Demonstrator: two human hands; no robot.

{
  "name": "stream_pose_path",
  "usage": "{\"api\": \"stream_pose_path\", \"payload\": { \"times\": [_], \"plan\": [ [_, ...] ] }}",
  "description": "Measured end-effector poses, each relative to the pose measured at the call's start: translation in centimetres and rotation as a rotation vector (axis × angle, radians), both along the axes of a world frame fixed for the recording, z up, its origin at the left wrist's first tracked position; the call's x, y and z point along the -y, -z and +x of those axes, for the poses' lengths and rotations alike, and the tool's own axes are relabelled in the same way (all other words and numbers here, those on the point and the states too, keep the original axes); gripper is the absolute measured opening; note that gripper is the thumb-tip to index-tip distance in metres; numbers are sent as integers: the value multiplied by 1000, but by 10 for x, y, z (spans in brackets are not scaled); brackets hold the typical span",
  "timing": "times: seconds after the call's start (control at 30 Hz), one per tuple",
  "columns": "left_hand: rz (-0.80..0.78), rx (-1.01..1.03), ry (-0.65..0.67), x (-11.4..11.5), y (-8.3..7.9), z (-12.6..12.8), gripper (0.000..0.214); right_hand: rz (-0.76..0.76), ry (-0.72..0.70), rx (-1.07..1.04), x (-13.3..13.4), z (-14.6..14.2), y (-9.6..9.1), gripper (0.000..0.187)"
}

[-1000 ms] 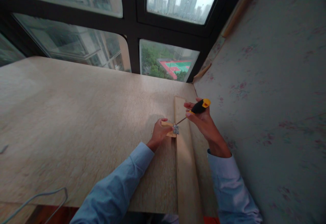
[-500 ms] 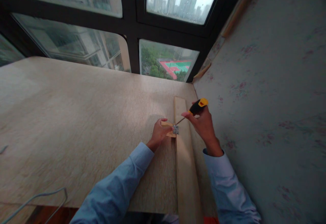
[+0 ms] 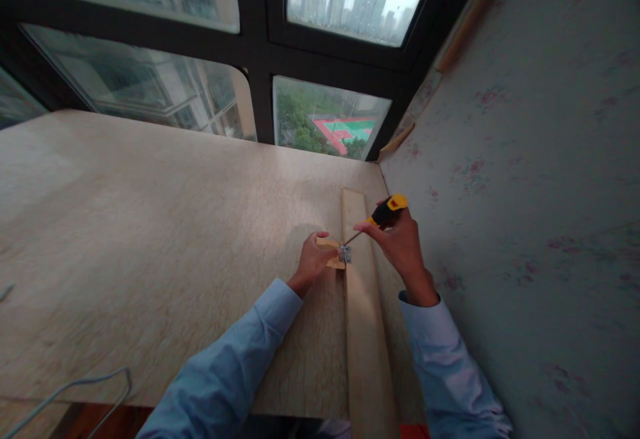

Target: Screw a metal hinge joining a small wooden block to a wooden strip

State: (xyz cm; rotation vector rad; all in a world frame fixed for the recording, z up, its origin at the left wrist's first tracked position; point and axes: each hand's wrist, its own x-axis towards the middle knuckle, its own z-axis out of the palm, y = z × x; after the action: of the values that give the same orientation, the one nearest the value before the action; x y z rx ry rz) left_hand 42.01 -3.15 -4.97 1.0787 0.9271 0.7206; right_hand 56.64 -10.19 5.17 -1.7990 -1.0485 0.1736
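My right hand point(image 3: 401, 242) grips a screwdriver point(image 3: 386, 211) by its black and yellow handle. The shaft slants down and left, and its tip meets a small metal hinge point(image 3: 347, 255). That hinge bridges a long pale wooden board point(image 3: 367, 332) and a short wooden piece point(image 3: 327, 242) on its left. My left hand point(image 3: 315, 260) is closed on the short piece, with the thumb at the hinge's left leaf. Whether a screw sits under the tip is too small to tell.
The board lies lengthwise on a beige marble-patterned sill point(image 3: 165, 226) and juts past its front edge. A flowered wall point(image 3: 525, 192) rises close on the right. Dark-framed windows point(image 3: 260, 59) stand behind. A grey cable point(image 3: 95, 380) curls at the lower left.
The screwdriver handle and my right fingers have shifted very slightly to the left. My left hand, the hinge and the board stay where they were.
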Motion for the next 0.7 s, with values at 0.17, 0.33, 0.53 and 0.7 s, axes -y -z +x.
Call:
{"api": "stream_pose_path", "payload": {
  "times": [0.17, 0.33, 0.53, 0.7],
  "plan": [
    [-2, 5, 3, 0, -1, 0, 57, 82, -159, -173, 1, 3, 3, 72],
    [-38, 35, 9, -1, 2, 1, 59, 97, -440, -432, 10, 3, -4, 66],
    [-48, 44, -3, -1, 4, 2, 59, 72, -319, -344, 6, 0, -8, 53],
    [-41, 33, -25, -1, 2, 3, 58, -1, 4, -8, 2, -2, -4, 58]
  ]
}}
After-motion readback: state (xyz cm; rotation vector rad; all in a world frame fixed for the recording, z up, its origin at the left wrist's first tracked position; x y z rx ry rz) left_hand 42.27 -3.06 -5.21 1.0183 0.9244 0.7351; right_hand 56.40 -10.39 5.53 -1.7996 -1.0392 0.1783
